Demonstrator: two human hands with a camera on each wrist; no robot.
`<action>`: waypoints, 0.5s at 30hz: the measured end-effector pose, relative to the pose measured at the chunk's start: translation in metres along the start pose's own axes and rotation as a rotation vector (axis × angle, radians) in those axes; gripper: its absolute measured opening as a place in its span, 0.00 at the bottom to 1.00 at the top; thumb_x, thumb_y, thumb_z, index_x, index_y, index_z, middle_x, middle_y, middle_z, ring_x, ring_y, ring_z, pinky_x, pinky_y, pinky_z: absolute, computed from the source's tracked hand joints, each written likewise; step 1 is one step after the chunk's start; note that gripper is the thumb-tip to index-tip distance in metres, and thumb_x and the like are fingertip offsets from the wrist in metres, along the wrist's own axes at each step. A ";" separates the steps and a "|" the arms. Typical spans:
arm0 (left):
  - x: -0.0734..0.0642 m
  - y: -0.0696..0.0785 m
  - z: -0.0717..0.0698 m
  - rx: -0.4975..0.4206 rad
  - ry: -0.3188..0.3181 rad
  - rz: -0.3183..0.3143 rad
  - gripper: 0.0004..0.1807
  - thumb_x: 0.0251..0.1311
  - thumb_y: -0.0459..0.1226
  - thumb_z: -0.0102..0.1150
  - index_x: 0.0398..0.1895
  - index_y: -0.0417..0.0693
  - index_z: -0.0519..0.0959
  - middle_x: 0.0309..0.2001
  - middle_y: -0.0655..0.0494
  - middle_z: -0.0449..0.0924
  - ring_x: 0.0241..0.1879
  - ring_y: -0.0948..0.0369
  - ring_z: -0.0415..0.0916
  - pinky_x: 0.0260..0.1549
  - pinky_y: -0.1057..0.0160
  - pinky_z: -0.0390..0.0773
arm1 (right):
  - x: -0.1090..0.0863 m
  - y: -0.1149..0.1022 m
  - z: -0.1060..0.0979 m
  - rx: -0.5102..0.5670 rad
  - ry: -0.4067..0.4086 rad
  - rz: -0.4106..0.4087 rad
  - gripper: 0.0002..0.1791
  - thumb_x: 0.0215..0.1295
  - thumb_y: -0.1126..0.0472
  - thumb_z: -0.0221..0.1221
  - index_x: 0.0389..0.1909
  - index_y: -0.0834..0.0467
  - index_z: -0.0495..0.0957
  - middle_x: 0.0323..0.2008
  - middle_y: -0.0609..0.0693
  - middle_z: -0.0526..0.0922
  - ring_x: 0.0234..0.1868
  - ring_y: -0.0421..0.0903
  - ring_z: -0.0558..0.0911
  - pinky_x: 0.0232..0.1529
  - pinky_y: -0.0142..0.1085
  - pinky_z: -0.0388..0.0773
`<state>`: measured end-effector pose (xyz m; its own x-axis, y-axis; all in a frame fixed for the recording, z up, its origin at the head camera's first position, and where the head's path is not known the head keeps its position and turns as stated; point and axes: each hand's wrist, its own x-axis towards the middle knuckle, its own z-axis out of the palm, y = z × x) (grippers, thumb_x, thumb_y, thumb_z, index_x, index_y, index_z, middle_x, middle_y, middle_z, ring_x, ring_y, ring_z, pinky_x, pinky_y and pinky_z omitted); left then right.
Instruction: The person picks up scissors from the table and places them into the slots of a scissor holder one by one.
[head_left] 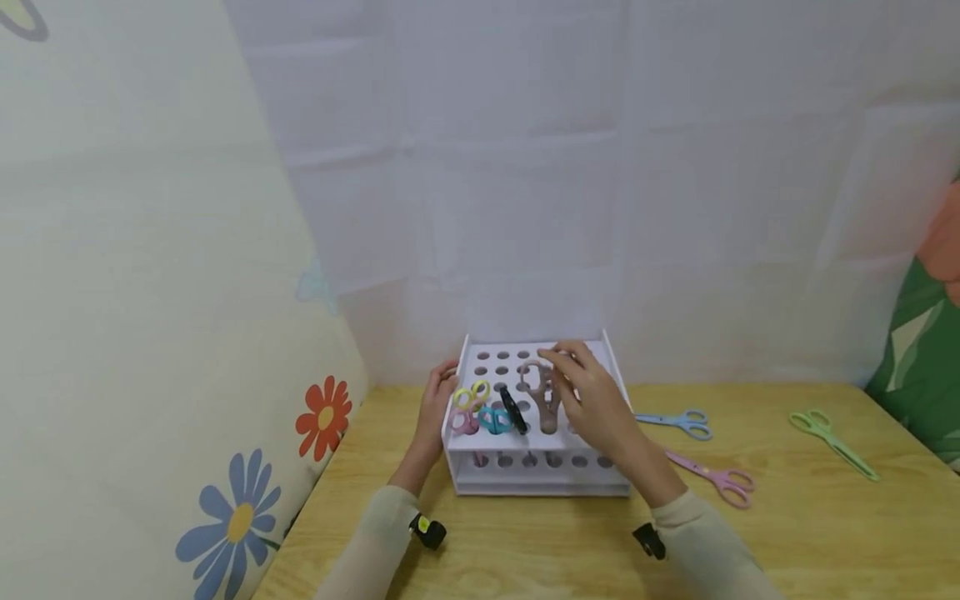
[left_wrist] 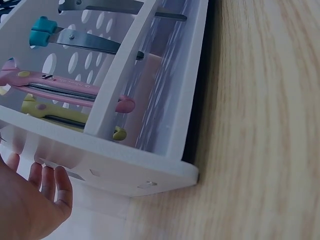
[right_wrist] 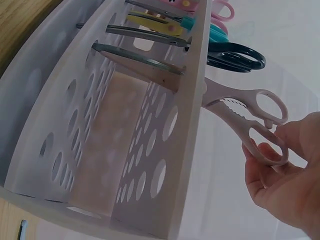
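Observation:
A white two-tier rack with rows of round holes stands on the table. My right hand pinches one handle loop of the beige scissors between thumb and fingers. Their blades pass down through a hole in the top shelf, tips at a hole in the lower shelf. Left of them, black scissors, teal scissors, pink scissors and yellow scissors stand in holes, handles up. My left hand rests its loosely bent fingers against the rack's left side panel.
Right of the rack, blue scissors, pink scissors and green scissors lie on the wooden table. A white cloth hangs behind, and a flower-patterned cloth stands along the left edge.

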<state>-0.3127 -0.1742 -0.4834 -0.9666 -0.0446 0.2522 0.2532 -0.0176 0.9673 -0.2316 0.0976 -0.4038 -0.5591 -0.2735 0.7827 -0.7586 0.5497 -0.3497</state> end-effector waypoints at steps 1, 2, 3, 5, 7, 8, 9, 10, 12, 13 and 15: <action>-0.001 0.001 -0.001 0.003 -0.010 -0.009 0.23 0.79 0.40 0.45 0.72 0.43 0.68 0.66 0.41 0.70 0.59 0.47 0.73 0.53 0.59 0.75 | -0.001 0.000 -0.001 0.000 -0.009 0.008 0.20 0.72 0.71 0.58 0.64 0.63 0.77 0.54 0.54 0.75 0.41 0.42 0.77 0.36 0.35 0.78; -0.001 0.001 -0.001 -0.003 -0.019 -0.014 0.23 0.79 0.39 0.45 0.72 0.42 0.67 0.67 0.41 0.70 0.59 0.47 0.72 0.53 0.59 0.75 | -0.002 -0.001 -0.003 0.003 -0.013 0.017 0.22 0.73 0.70 0.58 0.66 0.62 0.75 0.55 0.54 0.75 0.41 0.42 0.77 0.36 0.37 0.78; -0.001 0.001 -0.001 -0.007 -0.025 -0.019 0.23 0.79 0.39 0.44 0.72 0.41 0.67 0.67 0.40 0.69 0.60 0.47 0.72 0.54 0.58 0.74 | -0.003 -0.001 -0.005 0.004 -0.015 0.026 0.23 0.74 0.68 0.58 0.68 0.61 0.74 0.56 0.53 0.75 0.42 0.43 0.77 0.38 0.38 0.78; 0.000 0.001 0.001 -0.002 -0.029 -0.023 0.23 0.80 0.39 0.45 0.73 0.41 0.66 0.67 0.40 0.69 0.60 0.47 0.72 0.54 0.57 0.74 | -0.005 -0.002 -0.009 0.008 -0.007 0.038 0.24 0.75 0.66 0.58 0.70 0.60 0.71 0.59 0.54 0.75 0.46 0.45 0.78 0.41 0.41 0.78; 0.004 -0.006 0.003 -0.008 -0.025 -0.008 0.24 0.79 0.42 0.45 0.73 0.42 0.66 0.67 0.42 0.70 0.59 0.49 0.72 0.55 0.57 0.73 | -0.006 -0.001 -0.013 0.008 0.011 0.041 0.25 0.74 0.65 0.58 0.71 0.60 0.70 0.60 0.55 0.75 0.50 0.49 0.79 0.44 0.45 0.79; 0.004 -0.008 0.004 -0.005 -0.021 0.004 0.25 0.79 0.43 0.46 0.73 0.42 0.66 0.67 0.43 0.70 0.59 0.49 0.72 0.55 0.58 0.73 | -0.005 -0.001 -0.015 0.007 0.020 0.037 0.26 0.74 0.65 0.59 0.71 0.61 0.70 0.61 0.56 0.75 0.51 0.51 0.79 0.46 0.47 0.78; 0.004 -0.008 0.005 0.003 -0.017 0.015 0.25 0.79 0.44 0.46 0.73 0.42 0.66 0.66 0.43 0.70 0.59 0.49 0.72 0.54 0.59 0.73 | -0.005 0.000 -0.017 0.004 0.027 0.032 0.25 0.74 0.65 0.59 0.70 0.61 0.71 0.61 0.56 0.75 0.52 0.51 0.78 0.47 0.48 0.78; 0.004 -0.008 0.005 0.009 -0.010 0.024 0.25 0.79 0.44 0.46 0.73 0.42 0.67 0.66 0.43 0.70 0.59 0.49 0.72 0.54 0.59 0.73 | -0.005 0.001 -0.019 0.001 0.033 0.027 0.25 0.73 0.65 0.60 0.69 0.62 0.71 0.61 0.57 0.75 0.53 0.52 0.78 0.48 0.49 0.78; 0.004 -0.007 0.005 0.020 0.009 0.036 0.25 0.79 0.44 0.46 0.72 0.42 0.68 0.65 0.43 0.71 0.59 0.49 0.72 0.54 0.60 0.73 | -0.005 0.004 -0.022 -0.004 0.038 0.015 0.25 0.73 0.65 0.60 0.68 0.64 0.72 0.61 0.57 0.75 0.55 0.53 0.78 0.51 0.49 0.77; 0.003 -0.007 0.004 0.027 0.018 0.040 0.25 0.78 0.44 0.46 0.71 0.43 0.68 0.64 0.43 0.72 0.59 0.49 0.72 0.54 0.60 0.72 | -0.005 0.005 -0.023 -0.007 0.040 0.008 0.24 0.72 0.65 0.60 0.67 0.64 0.72 0.61 0.57 0.75 0.56 0.53 0.77 0.52 0.50 0.76; 0.002 -0.006 0.002 0.033 0.033 0.033 0.25 0.78 0.44 0.47 0.71 0.44 0.69 0.64 0.43 0.72 0.58 0.49 0.72 0.54 0.60 0.72 | -0.006 0.008 -0.026 -0.017 0.039 0.002 0.24 0.72 0.66 0.61 0.66 0.64 0.73 0.61 0.57 0.75 0.59 0.55 0.76 0.55 0.51 0.75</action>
<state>-0.3167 -0.1718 -0.4890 -0.9559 -0.0774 0.2834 0.2829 0.0178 0.9590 -0.2259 0.1245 -0.3982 -0.5463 -0.2415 0.8020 -0.7518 0.5636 -0.3424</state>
